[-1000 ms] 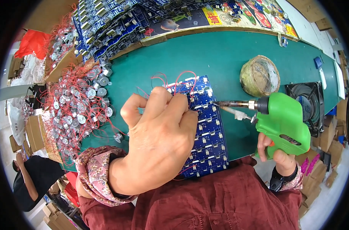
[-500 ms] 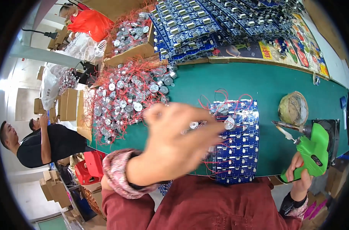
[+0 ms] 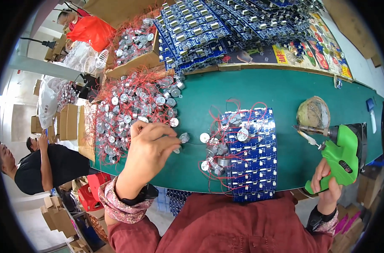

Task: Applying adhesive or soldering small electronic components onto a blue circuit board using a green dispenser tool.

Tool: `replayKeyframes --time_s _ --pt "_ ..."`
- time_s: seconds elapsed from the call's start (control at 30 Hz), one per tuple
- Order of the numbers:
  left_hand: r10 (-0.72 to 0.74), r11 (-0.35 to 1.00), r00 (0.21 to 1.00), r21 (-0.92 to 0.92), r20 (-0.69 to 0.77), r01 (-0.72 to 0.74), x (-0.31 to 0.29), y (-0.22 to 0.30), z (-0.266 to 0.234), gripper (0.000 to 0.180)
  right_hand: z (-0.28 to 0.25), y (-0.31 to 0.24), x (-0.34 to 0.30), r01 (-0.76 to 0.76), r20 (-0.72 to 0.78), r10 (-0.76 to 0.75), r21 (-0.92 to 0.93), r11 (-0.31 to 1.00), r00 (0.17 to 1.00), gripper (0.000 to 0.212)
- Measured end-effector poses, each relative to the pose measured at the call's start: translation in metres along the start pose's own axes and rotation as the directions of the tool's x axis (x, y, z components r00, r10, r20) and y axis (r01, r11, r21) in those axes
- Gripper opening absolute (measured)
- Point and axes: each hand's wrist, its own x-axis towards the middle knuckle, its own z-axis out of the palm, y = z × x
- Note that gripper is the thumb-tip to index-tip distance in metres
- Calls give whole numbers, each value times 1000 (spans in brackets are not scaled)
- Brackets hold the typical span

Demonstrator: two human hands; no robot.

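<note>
My left hand [image 3: 152, 143] is over the green mat, right of a heap of small silver motors with red wires [image 3: 131, 101]. Its fingers are pinched at a small silver motor [image 3: 184, 137], from which a thin dark wire trails right. A blue circuit board panel [image 3: 255, 168] lies in front of me, lined with small white connectors. Several wired motors [image 3: 217, 154] cluster along its left edge, and a silver disc-faced motor [image 3: 242, 134] rests on its upper part. My right hand [image 3: 326, 181] grips the handle of a green soldering gun [image 3: 343, 156], its tip pointing left.
Behind the mat [image 3: 285, 90], blue circuit panels [image 3: 192, 29] are stacked high. A cardboard box of motors [image 3: 135, 63] stands at the far left. Beyond the soldering gun's tip is a round tape roll [image 3: 313, 113]; a blue-handled brush [image 3: 371, 114] lies far right. Other people [image 3: 52, 164] are at the left.
My left hand has moved left from over the panel toward the motor heap, uncovering the motors along the panel's left edge. My right hand still holds the soldering gun.
</note>
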Motion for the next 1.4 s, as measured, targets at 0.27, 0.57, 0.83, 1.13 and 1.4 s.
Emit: replayKeyframes --time_s 0.27,0.57,0.83,1.13,1.4 --pt "101 987 990 -111 -100 -112 0 16 -7 13 4 -1 9 20 35 -21 25 1000 999 39" --pt "-61 992 959 -124 -275 27 11 33 -37 21 6 -7 13 56 49 -57 19 998 997 37" --pt "239 963 939 184 -246 -197 31 49 -79 30 8 -13 15 69 9 -69 16 997 998 40" --pt "148 942 847 -188 -511 -279 33 77 -94 29 12 -20 19 81 -53 -78 57 995 996 41" --pt "476 811 807 -180 -350 -556 62 110 -25 29 50 -23 45 -12 187 -4 80 997 982 49"
